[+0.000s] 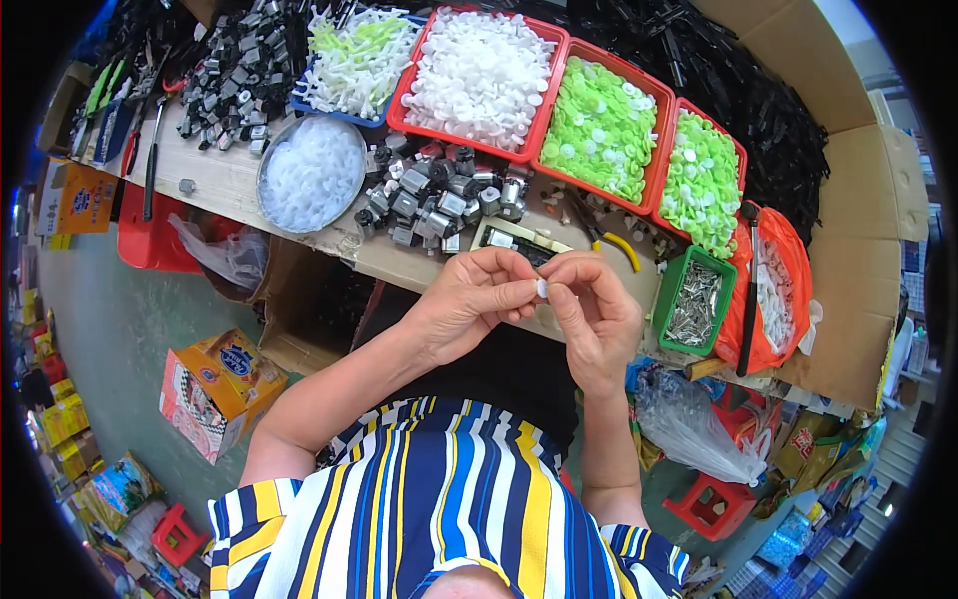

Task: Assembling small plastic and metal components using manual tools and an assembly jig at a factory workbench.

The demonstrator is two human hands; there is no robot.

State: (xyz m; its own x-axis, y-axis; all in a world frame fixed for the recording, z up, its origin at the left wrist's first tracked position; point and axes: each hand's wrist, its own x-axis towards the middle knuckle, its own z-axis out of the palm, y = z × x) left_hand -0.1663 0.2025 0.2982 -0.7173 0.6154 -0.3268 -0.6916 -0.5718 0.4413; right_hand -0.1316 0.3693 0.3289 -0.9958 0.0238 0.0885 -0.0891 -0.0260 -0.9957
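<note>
Green floor (120, 309) under bright, even light. Wooden bench (225, 185) carries red trays (544, 110); cardboard wall (858, 230) behind. Boxes (215, 389) below.

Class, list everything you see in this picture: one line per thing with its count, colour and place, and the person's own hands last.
Small part: one, white, pinched between both hands.
Trays: three, red, back of bench, holding white and green caps.
Blue tray: one, white and green clips.
Round bowl: one, metal, clear-white pieces.
Grey parts: a pile, mid-bench.
Green bin: one, metal pins, right.
Cardboard box: one, orange, floor left.
Red stool: one, floor right.
Left hand: holding part.
Right hand: holding part.
</note>
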